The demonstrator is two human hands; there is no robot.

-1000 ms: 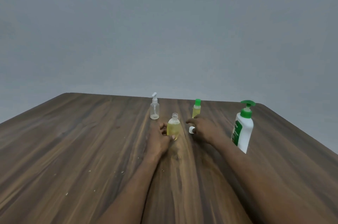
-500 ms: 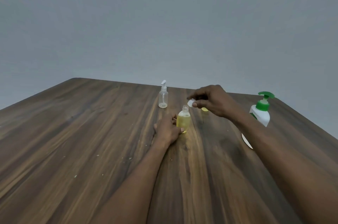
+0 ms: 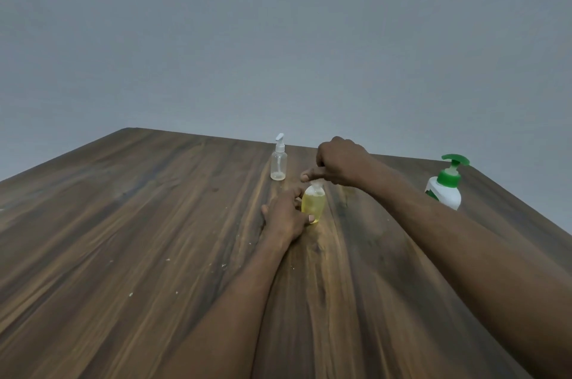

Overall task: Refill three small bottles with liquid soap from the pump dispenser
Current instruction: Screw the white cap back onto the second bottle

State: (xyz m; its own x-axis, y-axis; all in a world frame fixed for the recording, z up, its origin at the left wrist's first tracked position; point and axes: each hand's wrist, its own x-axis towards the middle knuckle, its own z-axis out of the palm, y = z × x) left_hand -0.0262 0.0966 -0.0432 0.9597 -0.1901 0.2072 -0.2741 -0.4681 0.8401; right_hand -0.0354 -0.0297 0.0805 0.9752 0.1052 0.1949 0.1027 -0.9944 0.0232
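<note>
The dark brown wooden tabletop [image 3: 154,224] has long streaks in it. On it stand a small clear plastic bottle with a white spray top [image 3: 278,163], a small round bottle of yellow liquid [image 3: 313,205] near it, and a white bottle with a green pump top [image 3: 445,189] well apart on the right. Tiny pale crumbs [image 3: 168,260] lie here and there.

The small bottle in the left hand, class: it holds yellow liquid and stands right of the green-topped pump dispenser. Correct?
No. The head view shows the small bottle, gripped by the left hand, holding yellow liquid but standing left of the pump dispenser.
</note>
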